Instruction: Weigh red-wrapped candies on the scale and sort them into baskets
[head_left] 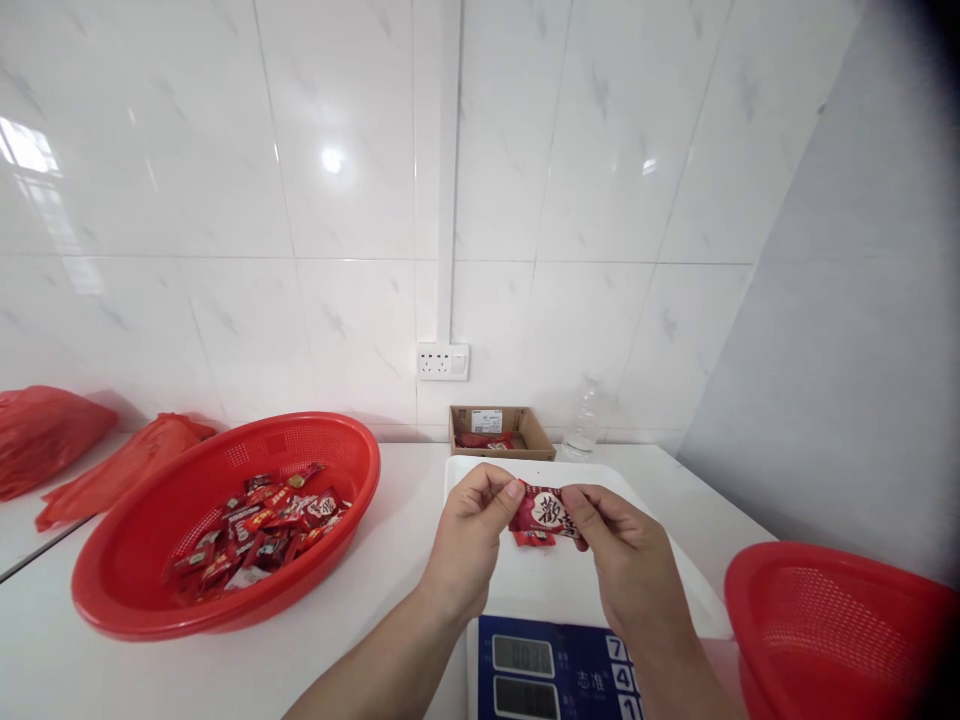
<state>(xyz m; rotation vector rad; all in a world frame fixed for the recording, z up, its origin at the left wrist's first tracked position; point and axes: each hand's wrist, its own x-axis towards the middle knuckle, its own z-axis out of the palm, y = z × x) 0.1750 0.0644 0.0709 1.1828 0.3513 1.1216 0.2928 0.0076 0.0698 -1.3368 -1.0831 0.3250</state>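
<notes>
Pinched at its two ends between my hands is a small red candy packet (pixel 546 508) with large dark characters on a white patch. My left hand (pixel 480 530) grips its left end with thumb and fingers closed. The right end sits between the thumb and fingers of my right hand (pixel 622 545). Both hands are above the white pan (pixel 600 605) of a digital scale. Another red packet (pixel 534 538) lies on the pan, partly hidden behind the held one. The scale's blue panel (pixel 559 680) shows two displays and a keypad, partly covered by my right arm.
To the left, a red plastic basket (pixel 360 440) holds several wrapped candies (pixel 255 530). Red plastic bags (pixel 127 470) lie beyond it. A cardboard box (pixel 540 435) with red packets and a clear bottle (pixel 583 425) stand by the wall. Another red basket (pixel 757 570) is at right.
</notes>
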